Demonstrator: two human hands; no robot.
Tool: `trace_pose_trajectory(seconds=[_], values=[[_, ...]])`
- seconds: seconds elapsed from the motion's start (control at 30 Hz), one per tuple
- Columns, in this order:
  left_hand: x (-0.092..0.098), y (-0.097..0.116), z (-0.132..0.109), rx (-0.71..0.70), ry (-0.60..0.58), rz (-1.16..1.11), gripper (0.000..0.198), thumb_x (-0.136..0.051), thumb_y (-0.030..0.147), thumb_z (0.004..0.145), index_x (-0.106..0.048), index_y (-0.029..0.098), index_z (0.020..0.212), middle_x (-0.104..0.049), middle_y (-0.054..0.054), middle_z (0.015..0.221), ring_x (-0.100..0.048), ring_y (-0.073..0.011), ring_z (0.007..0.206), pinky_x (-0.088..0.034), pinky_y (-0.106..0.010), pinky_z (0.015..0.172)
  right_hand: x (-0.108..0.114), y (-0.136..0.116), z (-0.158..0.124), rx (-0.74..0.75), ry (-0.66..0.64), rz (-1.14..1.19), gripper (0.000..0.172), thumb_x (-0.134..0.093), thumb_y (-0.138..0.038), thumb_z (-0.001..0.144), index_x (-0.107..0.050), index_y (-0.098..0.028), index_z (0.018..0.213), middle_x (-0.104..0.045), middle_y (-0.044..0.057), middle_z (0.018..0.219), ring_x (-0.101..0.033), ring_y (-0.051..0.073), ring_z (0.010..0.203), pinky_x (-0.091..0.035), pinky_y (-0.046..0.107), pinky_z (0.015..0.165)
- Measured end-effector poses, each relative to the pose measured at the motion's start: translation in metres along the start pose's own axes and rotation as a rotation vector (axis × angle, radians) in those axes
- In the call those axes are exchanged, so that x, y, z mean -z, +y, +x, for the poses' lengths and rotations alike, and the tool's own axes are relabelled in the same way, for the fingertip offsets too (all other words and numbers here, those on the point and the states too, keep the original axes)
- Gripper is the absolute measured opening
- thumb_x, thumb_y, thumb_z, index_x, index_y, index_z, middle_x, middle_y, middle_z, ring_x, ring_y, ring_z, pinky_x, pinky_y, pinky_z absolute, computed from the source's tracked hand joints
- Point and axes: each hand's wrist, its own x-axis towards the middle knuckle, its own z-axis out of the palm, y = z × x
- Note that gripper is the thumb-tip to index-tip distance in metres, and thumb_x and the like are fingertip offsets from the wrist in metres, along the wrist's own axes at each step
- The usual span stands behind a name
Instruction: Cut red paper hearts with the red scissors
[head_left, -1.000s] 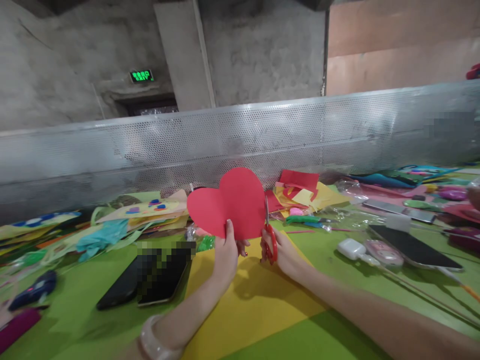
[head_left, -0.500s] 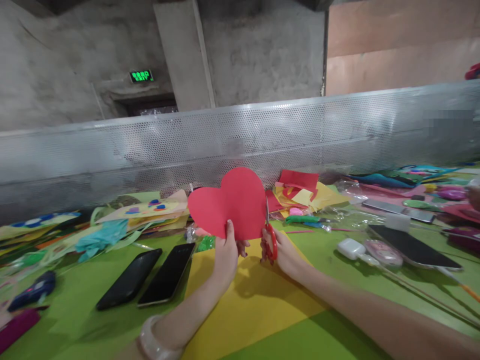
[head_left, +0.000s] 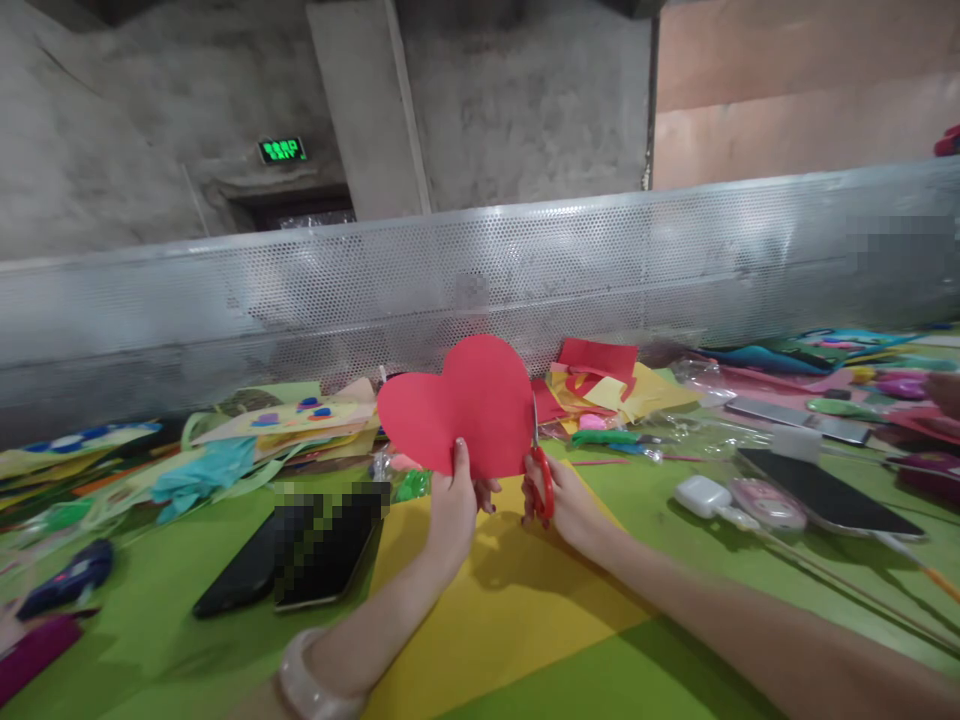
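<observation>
A red paper heart (head_left: 457, 405) is held upright above a yellow sheet (head_left: 495, 610). My left hand (head_left: 452, 510) pinches the heart's lower edge, thumb on the front. My right hand (head_left: 568, 502) grips red-handled scissors (head_left: 540, 470), whose blades point up along the heart's right edge. A pale bracelet (head_left: 300, 680) sits on my left wrist.
Two dark phones (head_left: 300, 550) lie left of the yellow sheet on the green table (head_left: 660, 680). Coloured paper scraps (head_left: 607, 385) pile up behind. White earbud case (head_left: 701, 497), another phone (head_left: 825, 495) and a stick lie right. A perforated metal screen (head_left: 480, 270) bounds the far side.
The heart and both hands have barely shifted; the heart sits very slightly further right.
</observation>
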Motion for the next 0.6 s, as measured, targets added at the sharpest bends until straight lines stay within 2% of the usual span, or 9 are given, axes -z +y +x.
trace_pose_trajectory(seconds=[0.23, 0.33, 0.43, 0.5, 0.6], values=[[0.000, -0.001, 0.002, 0.017, 0.020, 0.021, 0.036, -0.043, 0.055, 0.078, -0.045, 0.022, 0.063, -0.049, 0.001, 0.041, -0.037, -0.0112, 0.030, -0.030, -0.025, 0.034, -0.001, -0.002, -0.001, 0.009, 0.037, -0.050, 0.025, -0.056, -0.040, 0.073, -0.040, -0.022, 0.067, -0.037, -0.009, 0.047, -0.043, 0.007, 0.034, -0.036, 0.019, 0.034], [0.002, -0.002, 0.006, 0.029, 0.038, 0.028, 0.035, -0.044, 0.053, 0.079, -0.045, 0.022, 0.065, -0.049, 0.002, 0.041, -0.037, -0.0109, 0.031, -0.029, -0.024, 0.034, 0.000, -0.004, 0.001, 0.017, 0.108, -0.031, 0.028, -0.053, -0.045, 0.074, -0.039, -0.021, 0.067, -0.040, -0.008, 0.047, -0.049, 0.009, 0.035, -0.030, 0.017, 0.029], [0.005, -0.003, 0.011, 0.050, 0.045, 0.008, 0.029, -0.048, 0.051, 0.077, -0.048, 0.021, 0.079, -0.050, 0.003, 0.042, -0.038, -0.0113, 0.031, -0.030, -0.024, 0.034, 0.005, -0.011, 0.005, 0.041, 0.209, 0.013, 0.035, -0.050, -0.053, 0.074, -0.039, -0.020, 0.067, -0.043, -0.007, 0.047, -0.052, 0.010, 0.037, -0.029, 0.017, 0.029], [0.005, -0.007, 0.014, 0.072, 0.029, 0.018, 0.031, -0.050, 0.049, 0.076, -0.049, 0.020, 0.086, -0.049, 0.004, 0.040, -0.038, -0.0116, 0.030, -0.029, -0.024, 0.033, 0.008, -0.018, 0.006, 0.064, 0.254, 0.021, 0.038, -0.052, -0.055, 0.073, -0.041, -0.019, 0.068, -0.046, -0.006, 0.049, -0.053, 0.010, 0.039, -0.031, 0.017, 0.031], [0.004, -0.017, 0.018, 0.099, -0.031, 0.060, 0.032, -0.051, 0.048, 0.075, -0.051, 0.017, 0.084, -0.046, 0.005, 0.036, -0.038, -0.0115, 0.027, -0.027, -0.023, 0.032, 0.012, -0.025, 0.007, 0.073, 0.281, -0.019, 0.038, -0.056, -0.055, 0.070, -0.046, -0.018, 0.068, -0.052, -0.002, 0.051, -0.051, 0.010, 0.040, -0.032, 0.018, 0.032]])
